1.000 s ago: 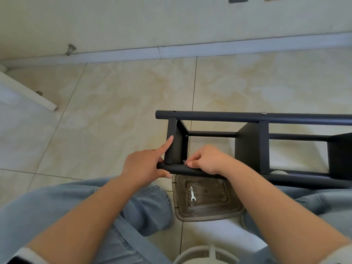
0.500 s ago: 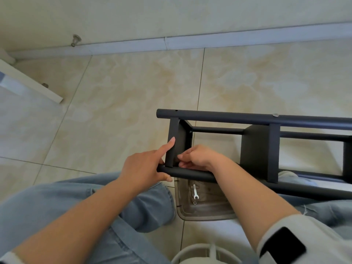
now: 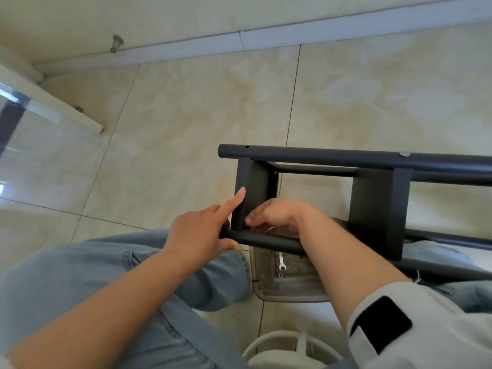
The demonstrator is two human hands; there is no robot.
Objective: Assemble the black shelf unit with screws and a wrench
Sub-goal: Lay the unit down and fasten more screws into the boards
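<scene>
Shelf unit [image 3: 378, 209]: left hand [image 3: 197, 235] grips tube, right hand [image 3: 277, 217] seemingly pinching.

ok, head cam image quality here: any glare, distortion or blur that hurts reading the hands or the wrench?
Head view: strong wide-angle bowing, baseboard curves. Glare on the glass panel at left. Daylight is soft and even; black shelf frame reads sharp. Left hand and right hand are crisp, without motion blur. Wrench is small but legible in the tray.

Black metal shelf unit [image 3: 378, 209] lies on its side across the person's lap, above the beige tiled floor [image 3: 186, 129]. Below it, a small silver wrench [image 3: 281, 262] lies in a translucent plastic tray [image 3: 287, 294].
</scene>
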